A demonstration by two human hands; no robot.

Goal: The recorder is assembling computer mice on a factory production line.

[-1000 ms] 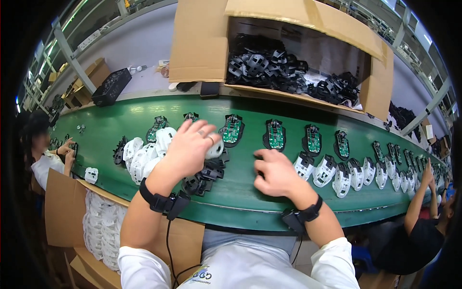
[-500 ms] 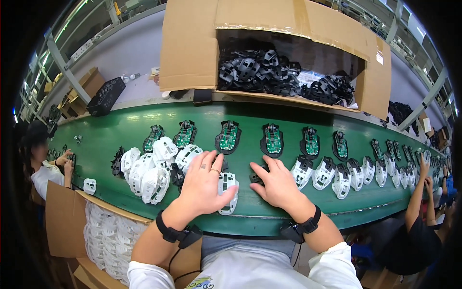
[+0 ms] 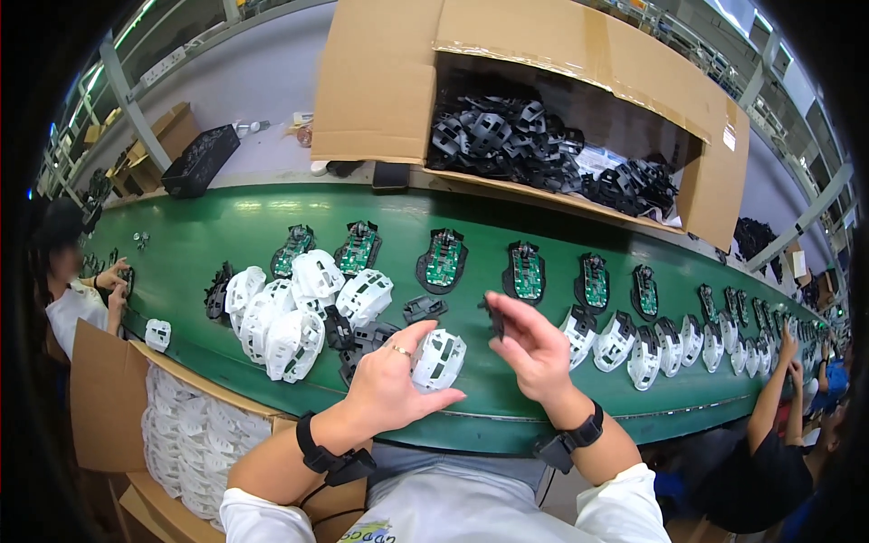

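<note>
My left hand (image 3: 389,385) is curled round the left side of a white mouse shell (image 3: 440,360), thumb at its near end and fingers at its far end. My right hand (image 3: 534,348) pinches a small black plastic part (image 3: 493,319) between thumb and fingers, just right of the shell. Another black plastic part (image 3: 424,309) lies beyond my left hand. More black parts (image 3: 367,344) are partly hidden beside it. A pile of white mouse shells (image 3: 281,328) sits to the left.
Mouse bases with green circuit boards (image 3: 525,273) line the green belt (image 3: 362,201). White shells with black inserts (image 3: 615,341) stand in a row at right. A carton (image 3: 371,109) of black parts is behind; another (image 3: 100,380) holds white shells. Co-workers' hands (image 3: 113,281) work at both sides.
My right hand has lifted the black part off the belt and turned inward. My left hand has closed round the white shell, which is now tilted. The head view has shifted slightly.
</note>
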